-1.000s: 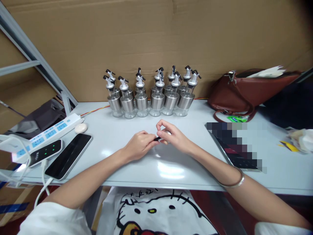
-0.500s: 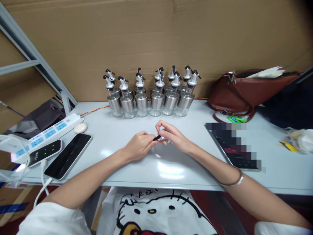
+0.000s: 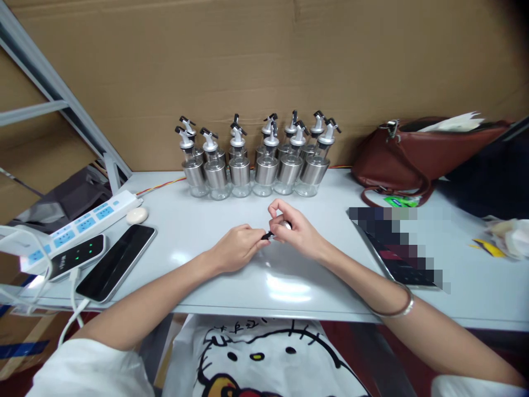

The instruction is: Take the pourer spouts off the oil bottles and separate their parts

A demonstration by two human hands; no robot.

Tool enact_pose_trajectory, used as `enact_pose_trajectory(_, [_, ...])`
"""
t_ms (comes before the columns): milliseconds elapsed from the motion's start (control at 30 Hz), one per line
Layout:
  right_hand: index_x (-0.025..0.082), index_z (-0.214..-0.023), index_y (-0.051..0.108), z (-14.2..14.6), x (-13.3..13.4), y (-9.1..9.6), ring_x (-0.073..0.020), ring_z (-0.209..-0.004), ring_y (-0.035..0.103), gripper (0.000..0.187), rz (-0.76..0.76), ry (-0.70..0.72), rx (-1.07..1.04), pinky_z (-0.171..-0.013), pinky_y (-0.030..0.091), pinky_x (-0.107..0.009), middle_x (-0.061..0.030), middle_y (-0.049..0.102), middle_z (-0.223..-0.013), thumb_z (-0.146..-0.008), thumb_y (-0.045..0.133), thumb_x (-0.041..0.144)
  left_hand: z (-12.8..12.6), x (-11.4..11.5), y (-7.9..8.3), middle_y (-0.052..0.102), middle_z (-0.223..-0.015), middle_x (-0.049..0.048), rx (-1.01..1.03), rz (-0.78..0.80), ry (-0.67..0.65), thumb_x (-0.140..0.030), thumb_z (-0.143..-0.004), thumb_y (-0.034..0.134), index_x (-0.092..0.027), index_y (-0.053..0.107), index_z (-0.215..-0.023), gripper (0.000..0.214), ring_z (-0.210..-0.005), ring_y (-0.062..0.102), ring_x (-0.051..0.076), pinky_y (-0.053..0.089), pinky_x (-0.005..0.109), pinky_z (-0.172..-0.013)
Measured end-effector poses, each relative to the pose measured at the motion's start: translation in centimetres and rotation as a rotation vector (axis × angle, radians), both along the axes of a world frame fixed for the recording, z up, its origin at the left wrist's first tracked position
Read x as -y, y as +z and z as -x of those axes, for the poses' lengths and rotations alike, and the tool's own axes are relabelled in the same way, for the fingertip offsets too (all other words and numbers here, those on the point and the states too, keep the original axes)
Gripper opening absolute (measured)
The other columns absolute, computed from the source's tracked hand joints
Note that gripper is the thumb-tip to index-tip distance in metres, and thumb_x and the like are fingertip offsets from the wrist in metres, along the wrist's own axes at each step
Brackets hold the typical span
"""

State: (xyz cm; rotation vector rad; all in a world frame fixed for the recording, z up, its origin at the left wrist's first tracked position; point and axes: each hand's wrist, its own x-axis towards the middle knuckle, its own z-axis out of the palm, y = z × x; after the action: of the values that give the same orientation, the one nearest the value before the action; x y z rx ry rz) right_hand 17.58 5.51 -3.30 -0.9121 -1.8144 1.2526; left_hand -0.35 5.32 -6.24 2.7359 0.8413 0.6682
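Over the middle of the table, my two hands meet around a small pour spout (image 3: pixel 269 235) with a black end and a silvery rounded part. My left hand (image 3: pixel 236 247) has its fingers closed on the black end. At the silvery part, my right hand (image 3: pixel 298 234) pinches with thumb and fingers, its index finger curled up. Much of the spout is hidden by the fingers. Behind my hands stand several glass bottles (image 3: pixel 265 170) with steel bands, topped by silver spouts with black levers.
At the left lie a smartphone (image 3: pixel 118 263), a black device with green lights (image 3: pixel 78 256), a power strip (image 3: pixel 85 225) and a round white case (image 3: pixel 137 215). A brown leather bag (image 3: pixel 430 154) sits back right, a dark flat tablet-like object (image 3: pixel 397 253) before it. Cardboard (image 3: pixel 264 60) stands behind.
My right hand has shifted slightly and turned around the spout, so more of its silvery round part shows. My left hand stays closed on the black end. The bottles have not moved.
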Motion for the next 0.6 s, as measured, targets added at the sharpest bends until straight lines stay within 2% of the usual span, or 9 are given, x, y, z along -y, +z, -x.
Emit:
enact_pose_trajectory(100, [0.023, -0.081, 0.032, 0.11, 0.07, 0.08, -0.0076, -0.046, 0.033, 0.018, 0.077, 0.016, -0.071, -0.048, 0.027, -0.02, 0.0114, 0.037, -0.051, -0.072, 0.048, 0.022, 0.02, -0.04, -0.02, 0.055, -0.06, 0.0009, 0.011, -0.02, -0.003, -0.044, -0.098, 0.01, -0.018, 0.05, -0.074, 0.054, -0.054, 0.049, 0.014, 0.041, 0.029, -0.066])
enact_pose_trajectory(233, [0.022, -0.078, 0.034, 0.27, 0.11, 0.21, -0.007, -0.046, 0.036, 0.02, 0.096, 0.037, -0.099, -0.048, 0.028, -0.02, 0.0109, 0.035, -0.052, -0.076, 0.053, 0.031, 0.14, -0.13, 0.13, 0.059, -0.065, 0.0017, 0.015, -0.039, -0.007, -0.044, -0.098, 0.009, -0.016, 0.053, -0.079, 0.055, -0.057, 0.052, 0.013, 0.042, 0.028, -0.069])
enact_pose_trajectory(333, [0.022, -0.077, 0.036, 0.36, 0.11, 0.36, -0.0065, -0.046, 0.037, 0.027, 0.126, 0.047, -0.105, -0.047, 0.028, -0.02, 0.0099, 0.036, -0.054, -0.077, 0.055, 0.041, 0.12, -0.12, 0.31, 0.058, -0.062, 0.0008, 0.014, -0.071, -0.004, -0.044, -0.098, 0.009, -0.017, 0.052, -0.075, 0.056, -0.055, 0.051, 0.012, 0.043, 0.027, -0.069])
enact_pose_trajectory(500, [0.021, -0.075, 0.038, 0.42, -0.03, 0.39, -0.0065, -0.045, 0.04, 0.032, 0.18, -0.064, -0.172, -0.045, 0.029, -0.021, 0.0068, 0.043, -0.061, -0.079, 0.051, 0.05, -0.07, -0.06, 0.54, 0.05, -0.055, -0.002, 0.063, -0.123, 0.022, -0.044, -0.098, 0.012, -0.018, 0.047, -0.067, 0.054, -0.049, 0.044, 0.011, 0.043, 0.025, -0.067])
enact_pose_trajectory(600, [0.021, -0.075, 0.037, 0.43, -0.15, 0.15, -0.0069, -0.044, 0.041, 0.033, 0.185, -0.083, -0.214, -0.044, 0.028, -0.021, 0.0071, 0.045, -0.059, -0.08, 0.05, 0.051, -0.05, -0.11, 0.52, 0.049, -0.054, -0.0024, 0.088, -0.126, 0.033, -0.045, -0.098, 0.012, -0.018, 0.047, -0.067, 0.054, -0.049, 0.043, 0.01, 0.043, 0.024, -0.066])
